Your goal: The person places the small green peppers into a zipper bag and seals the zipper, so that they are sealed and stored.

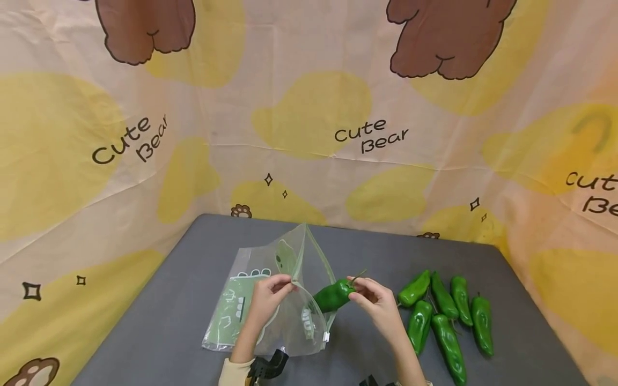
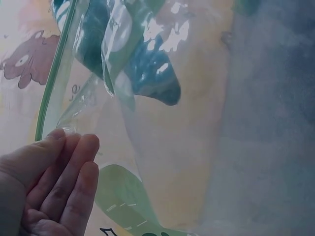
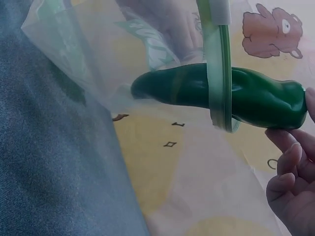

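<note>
The left grip (image 1: 267,298) pinches the clear bag (image 1: 288,339) at its edge; the right grip (image 1: 377,300) holds a green pepper (image 1: 333,296) by its stem end, tip inside the bag. Should that pinched film slip, the opening could sag and snag the pepper.

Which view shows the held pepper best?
Right wrist: the held pepper appears large, tip inside the bag, stem end outside. Head shows it smaller, but includes the stem; left wrist shows only what looks like part of it through the bag.
</note>
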Demonstrator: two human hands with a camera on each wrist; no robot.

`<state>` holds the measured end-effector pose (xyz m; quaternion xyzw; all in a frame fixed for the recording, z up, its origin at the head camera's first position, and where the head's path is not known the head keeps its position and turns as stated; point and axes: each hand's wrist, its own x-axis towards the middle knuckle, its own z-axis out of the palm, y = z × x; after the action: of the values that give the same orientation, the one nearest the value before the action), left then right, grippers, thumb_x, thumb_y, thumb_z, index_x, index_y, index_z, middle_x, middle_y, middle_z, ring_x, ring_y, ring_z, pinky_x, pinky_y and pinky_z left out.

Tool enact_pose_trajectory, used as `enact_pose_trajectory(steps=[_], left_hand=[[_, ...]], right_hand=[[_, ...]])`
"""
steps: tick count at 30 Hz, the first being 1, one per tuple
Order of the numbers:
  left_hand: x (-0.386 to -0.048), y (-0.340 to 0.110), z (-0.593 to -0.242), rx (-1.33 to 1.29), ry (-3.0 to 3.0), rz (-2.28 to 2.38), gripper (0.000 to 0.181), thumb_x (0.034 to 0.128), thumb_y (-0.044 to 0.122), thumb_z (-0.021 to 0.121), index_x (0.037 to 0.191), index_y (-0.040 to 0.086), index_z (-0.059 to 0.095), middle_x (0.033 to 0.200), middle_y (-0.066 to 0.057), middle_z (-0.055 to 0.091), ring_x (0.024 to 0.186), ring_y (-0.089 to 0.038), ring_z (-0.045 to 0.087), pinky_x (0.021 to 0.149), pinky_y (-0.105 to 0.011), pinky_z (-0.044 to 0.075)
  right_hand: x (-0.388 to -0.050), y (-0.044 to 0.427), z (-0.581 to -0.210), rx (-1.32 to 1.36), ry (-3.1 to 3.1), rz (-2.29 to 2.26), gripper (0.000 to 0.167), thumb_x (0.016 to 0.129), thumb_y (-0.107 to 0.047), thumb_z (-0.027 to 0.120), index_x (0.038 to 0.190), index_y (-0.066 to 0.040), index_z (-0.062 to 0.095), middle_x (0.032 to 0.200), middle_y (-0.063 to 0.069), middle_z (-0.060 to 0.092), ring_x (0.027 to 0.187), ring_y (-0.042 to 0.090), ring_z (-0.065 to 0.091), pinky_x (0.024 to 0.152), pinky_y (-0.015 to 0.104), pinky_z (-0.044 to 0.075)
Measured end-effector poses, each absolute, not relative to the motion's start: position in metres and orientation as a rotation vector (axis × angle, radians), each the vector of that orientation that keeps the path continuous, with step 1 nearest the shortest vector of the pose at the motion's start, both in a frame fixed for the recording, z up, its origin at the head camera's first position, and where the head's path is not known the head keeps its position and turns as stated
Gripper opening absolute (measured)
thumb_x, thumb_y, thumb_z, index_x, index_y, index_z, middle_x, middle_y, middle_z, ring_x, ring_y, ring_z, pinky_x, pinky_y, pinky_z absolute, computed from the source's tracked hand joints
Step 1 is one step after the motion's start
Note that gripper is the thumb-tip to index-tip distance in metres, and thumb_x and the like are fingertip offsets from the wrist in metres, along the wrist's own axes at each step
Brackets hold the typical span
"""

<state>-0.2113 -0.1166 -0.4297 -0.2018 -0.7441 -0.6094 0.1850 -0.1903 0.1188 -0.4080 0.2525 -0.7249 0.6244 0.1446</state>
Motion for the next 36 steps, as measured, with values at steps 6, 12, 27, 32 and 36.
enact_pose_trajectory(steps=[6,12,27,32,36], left_hand=[[-0.212,-0.114,-0.431,-0.558,-2.119,-1.713,0.006,0.0755,-0.015,0.06,0.079,-0.011,0.062,0.07,-0.018,0.064,0.066,-0.03,0.063,0.063,-0.026,0.054],[-0.213,-0.113,-0.43,-0.549,-2.142,-1.719,0.006,0.0756,-0.015,0.061,0.079,-0.011,0.062,0.07,-0.018,0.064,0.066,-0.026,0.064,0.062,-0.026,0.054],[-0.226,-0.114,-0.458,-0.6,-2.051,-1.791,0.005,0.0784,-0.01,0.061,0.083,-0.008,0.064,0.072,-0.015,0.065,0.067,-0.024,0.064,0.061,-0.027,0.054],[-0.228,-0.114,-0.462,-0.694,-1.984,-1.764,0.004,0.0798,-0.006,0.061,0.082,-0.009,0.063,0.072,-0.012,0.065,0.067,-0.015,0.064,0.059,-0.026,0.054],[-0.228,-0.114,-0.463,-0.723,-1.956,-1.754,0.005,0.0806,-0.004,0.062,0.082,-0.009,0.063,0.072,-0.011,0.066,0.067,-0.013,0.064,0.059,-0.024,0.054]], right_hand=[[-0.19,0.12,-0.408,0.737,-2.159,1.766,0.021,0.077,0.011,0.062,0.098,0.01,0.061,0.098,0.023,0.061,0.071,0.01,0.055,0.055,0.022,0.049],[-0.191,0.119,-0.407,0.726,-2.222,1.761,0.021,0.078,0.007,0.064,0.099,0.008,0.062,0.099,0.02,0.062,0.069,0.01,0.054,0.052,0.022,0.048],[-0.192,0.116,-0.406,0.784,-2.363,1.692,0.021,0.079,-0.001,0.066,0.099,0.004,0.064,0.099,0.014,0.063,0.054,0.011,0.042,0.044,0.023,0.038],[-0.192,0.114,-0.407,0.775,-2.399,1.671,0.021,0.078,-0.001,0.067,0.098,0.004,0.064,0.094,0.012,0.064,0.051,0.009,0.038,0.042,0.022,0.035],[-0.192,0.11,-0.41,0.78,-2.412,1.664,0.022,0.077,-0.001,0.068,0.098,0.004,0.064,0.086,0.01,0.063,0.05,0.006,0.038,0.041,0.02,0.034]])
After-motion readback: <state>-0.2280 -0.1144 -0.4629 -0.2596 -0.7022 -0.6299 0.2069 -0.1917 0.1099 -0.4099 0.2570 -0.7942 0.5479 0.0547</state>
